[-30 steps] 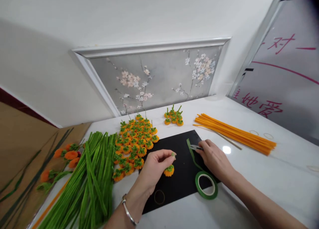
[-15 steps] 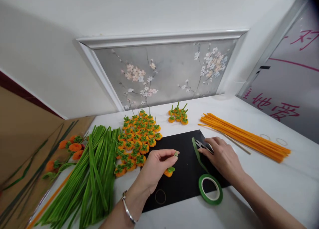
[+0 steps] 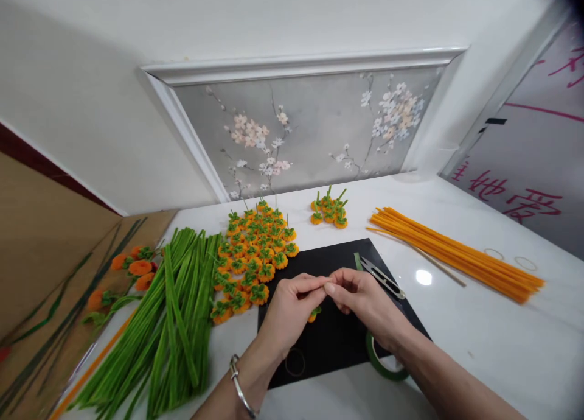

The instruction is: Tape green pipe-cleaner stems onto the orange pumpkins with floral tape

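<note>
white wall (image 3: 301, 18) | framed blossom panel (image 3: 314, 128) | white tabletop (image 3: 497, 341), light glare (image 3: 423, 277)

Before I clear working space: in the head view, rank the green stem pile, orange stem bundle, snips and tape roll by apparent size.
Largest to smallest:
1. Green stem pile
2. Orange stem bundle
3. Snips and tape roll: unsure, since the roll is partly hidden

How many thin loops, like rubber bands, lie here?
3 visible: one loop on the black mat, near its front left corner; a second loop and a third loop on the white table beyond the orange pipe cleaners. Others may hide beneath the left hand or right hand.
</note>
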Tool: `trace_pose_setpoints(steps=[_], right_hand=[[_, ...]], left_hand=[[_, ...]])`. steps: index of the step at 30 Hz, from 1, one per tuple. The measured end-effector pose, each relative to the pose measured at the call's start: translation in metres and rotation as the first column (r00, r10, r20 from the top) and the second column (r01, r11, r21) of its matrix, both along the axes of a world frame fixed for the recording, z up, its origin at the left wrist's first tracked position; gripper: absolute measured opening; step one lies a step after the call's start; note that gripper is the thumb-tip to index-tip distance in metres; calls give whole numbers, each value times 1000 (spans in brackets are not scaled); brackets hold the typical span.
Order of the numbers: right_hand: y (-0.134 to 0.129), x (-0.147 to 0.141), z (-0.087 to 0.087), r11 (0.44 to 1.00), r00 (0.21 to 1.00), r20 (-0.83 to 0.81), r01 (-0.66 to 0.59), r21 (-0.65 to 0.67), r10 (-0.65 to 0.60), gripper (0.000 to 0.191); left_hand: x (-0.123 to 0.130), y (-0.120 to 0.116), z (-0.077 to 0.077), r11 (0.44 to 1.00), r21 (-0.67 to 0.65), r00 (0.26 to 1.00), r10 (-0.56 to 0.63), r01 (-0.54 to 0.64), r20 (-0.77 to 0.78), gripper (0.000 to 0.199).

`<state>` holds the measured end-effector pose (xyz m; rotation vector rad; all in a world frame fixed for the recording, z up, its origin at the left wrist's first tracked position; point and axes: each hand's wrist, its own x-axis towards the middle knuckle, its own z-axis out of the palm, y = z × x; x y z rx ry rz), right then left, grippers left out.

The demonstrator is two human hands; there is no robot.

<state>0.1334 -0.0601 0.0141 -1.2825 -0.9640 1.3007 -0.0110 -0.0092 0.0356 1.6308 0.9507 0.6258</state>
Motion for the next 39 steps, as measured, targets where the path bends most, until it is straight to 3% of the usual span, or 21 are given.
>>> trace_pose_setpoints(steps=[5, 9, 11, 13, 16, 19, 23, 28, 34, 37, 39], right_hand=[[-1, -1, -8, 998, 981, -189, 46, -39, -52, 28], [-3, -2, -8, 997, 973, -221, 59, -46, -67, 26], [-4, -4, -6, 997, 985, -151, 76, -21, -78, 25], [-7, -5, -4, 991, 993, 31, 110, 72, -112, 22], [-11, -9, -1, 941, 910, 356, 91, 327, -212, 17], [-13, -10, 0, 900, 838, 486, 15, 435, -249, 17], [-12, -1, 0, 940, 819, 558, -70, 333, -136, 17], [-7, 11, 4, 983, 817, 577, -109, 147, 4, 30], [-3, 2, 0, 954, 645, 764, -214, 211, -24, 30], [-4, 0, -3, 942, 541, 839, -246, 226, -60, 31], [-5, 1, -4, 933, 518, 852, -269, 241, -70, 29]], left_hand=[[0, 1, 0, 999, -38, 1000, -19, 19, -9, 23], [1, 0, -2, 997, -74, 1000, -4, 4, 10, 24], [1, 0, -3, 995, -94, 999, 31, -28, 30, 28], [2, 0, -3, 993, -106, 997, 63, -59, 33, 32], [2, 1, -1, 996, -41, 997, 74, -75, -25, 26], [1, 1, 1, 992, 116, 992, 69, -56, -104, 17], [-1, 2, 0, 973, 224, 980, 100, -60, -173, 14], [-2, 3, 2, 958, 285, 971, 96, -30, -220, 13], [0, -3, 7, 909, 410, 947, 62, 76, -314, 19], [1, -6, 6, 908, 406, 933, 54, 103, -357, 20], [1, -6, 5, 922, 377, 933, 56, 88, -356, 17]])
